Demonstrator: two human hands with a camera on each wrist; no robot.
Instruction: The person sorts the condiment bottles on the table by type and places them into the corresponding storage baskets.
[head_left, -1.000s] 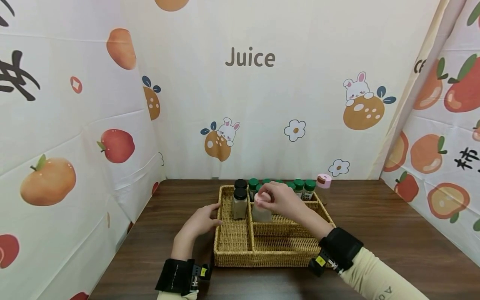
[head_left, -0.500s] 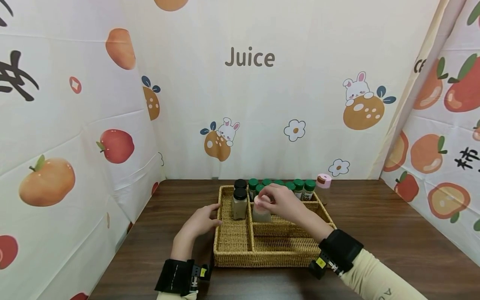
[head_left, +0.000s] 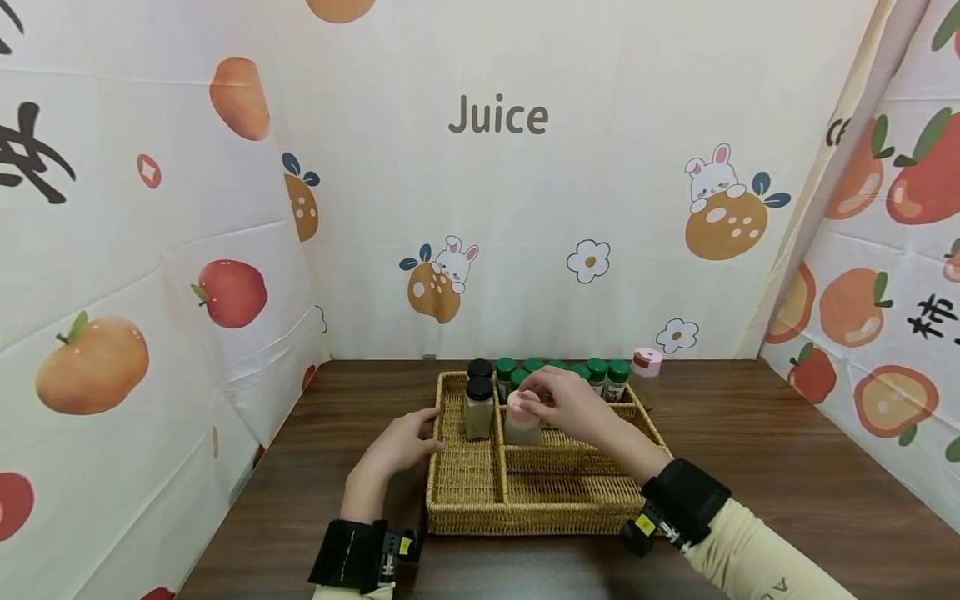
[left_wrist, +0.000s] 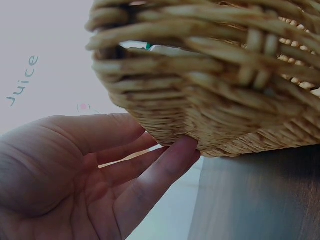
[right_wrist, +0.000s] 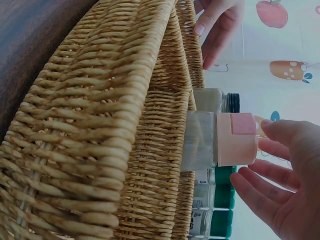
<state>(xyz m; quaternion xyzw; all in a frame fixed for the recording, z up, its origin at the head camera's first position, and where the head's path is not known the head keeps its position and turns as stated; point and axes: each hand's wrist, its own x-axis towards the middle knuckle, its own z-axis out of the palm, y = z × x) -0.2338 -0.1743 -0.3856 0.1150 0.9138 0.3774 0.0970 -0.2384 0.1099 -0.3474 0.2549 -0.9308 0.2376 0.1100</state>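
A clear seasoning jar [head_left: 522, 433] with a pink lid [right_wrist: 237, 140] stands upright at the left end of the middle compartment of a woven basket [head_left: 540, 521]. My right hand [head_left: 570, 404] is over the lid; in the right wrist view its thumb and fingers are spread loosely around the lid's top, not curled tightly. My left hand [head_left: 397, 443] rests its extended fingers [left_wrist: 155, 165] against the outside of the basket's left wall. Beside the pink-lidded jar, black-capped jars [head_left: 479, 410] stand in the left compartment.
Several green-capped bottles [head_left: 617, 382] fill the back compartment. Another pink-lidded jar [head_left: 647, 364] stands behind the basket's back right corner. A dark wooden table [head_left: 735, 450] carries everything, with fruit-printed cloth [head_left: 525, 208] hanging around it.
The fingers of my right hand have loosened and drawn slightly up and right from the pink lid, showing more of it. The jar and my left hand keep their places.
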